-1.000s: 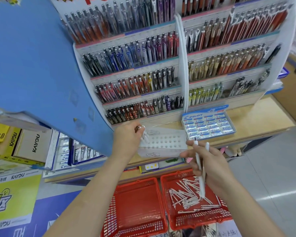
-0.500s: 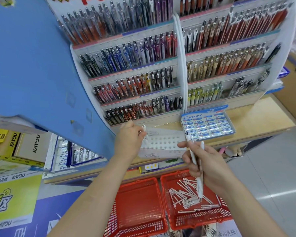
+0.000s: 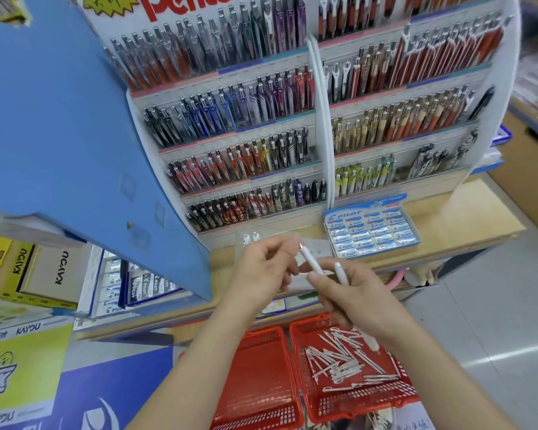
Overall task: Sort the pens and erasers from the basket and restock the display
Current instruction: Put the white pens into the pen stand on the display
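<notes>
Two white pens sit mid-frame. Going L to R: left hand (image 3: 263, 268), fingers narrowed and pinching twd the tip of the angled pen (image 3: 312, 261), long axis running up-left to down-right; right hand (image 3: 353, 294) grips both, incl. second pen (image 3: 340, 271). Holder tray (image 3: 316, 243) lies just behind on tabletop; pen basket (image 3: 351, 370) lower center-right.

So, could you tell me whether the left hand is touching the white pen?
Touching: the head view shows the left hand pinching the upper white pen near its tip.
</notes>
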A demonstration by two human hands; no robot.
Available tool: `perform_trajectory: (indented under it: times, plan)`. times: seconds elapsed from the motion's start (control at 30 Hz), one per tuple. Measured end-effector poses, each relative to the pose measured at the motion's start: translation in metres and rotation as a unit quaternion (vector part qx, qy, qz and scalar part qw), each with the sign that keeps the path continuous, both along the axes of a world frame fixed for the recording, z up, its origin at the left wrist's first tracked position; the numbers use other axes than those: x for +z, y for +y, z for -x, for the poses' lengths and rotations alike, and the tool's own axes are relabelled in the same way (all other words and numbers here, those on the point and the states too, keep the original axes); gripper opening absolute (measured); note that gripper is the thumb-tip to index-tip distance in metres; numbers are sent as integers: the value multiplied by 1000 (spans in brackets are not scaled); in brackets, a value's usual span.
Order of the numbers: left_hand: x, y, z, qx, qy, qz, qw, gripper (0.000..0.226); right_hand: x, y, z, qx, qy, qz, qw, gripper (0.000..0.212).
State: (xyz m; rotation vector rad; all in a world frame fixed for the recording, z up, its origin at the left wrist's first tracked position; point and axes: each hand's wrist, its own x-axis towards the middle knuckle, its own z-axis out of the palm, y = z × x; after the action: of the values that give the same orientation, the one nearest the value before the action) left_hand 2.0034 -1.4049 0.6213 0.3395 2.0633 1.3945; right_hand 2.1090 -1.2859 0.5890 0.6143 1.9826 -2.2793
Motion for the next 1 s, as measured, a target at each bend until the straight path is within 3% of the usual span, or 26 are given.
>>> perform_trajectory:
  times: [0.1,0.27,0.43,0.53,0.63,0.77,0.9,1.0]
  plan:
    - [7,-2,-7,8,-24,-19,1000,8,-2,0,2,49,15,-240,969,8]
    - [12,-14,4,95,-3,-51,994,4,8,9,-1,105,36,-327,938,26]
    - [15,-24,14,100,-16,-83,991,13,11,16,-3,32,18,-181,983,23]
    - [11,-30,30,128,78,-58,987,16,2,18,-5,-65,-28,-92,993,12]
    - [2,-37,51,147,199,36,968,18,-8,24,-9,-104,-75,-1,992,28]
    - [-10,-34,59,122,280,120,945,8,-9,27,-14,-142,-29,134,980,23]
    - [-23,-24,60,69,339,172,922,8,-5,19,-11,-119,-37,59,990,22]
    - [-36,-18,62,28,367,207,907,12,-6,17,-7,-147,-60,58,986,22]
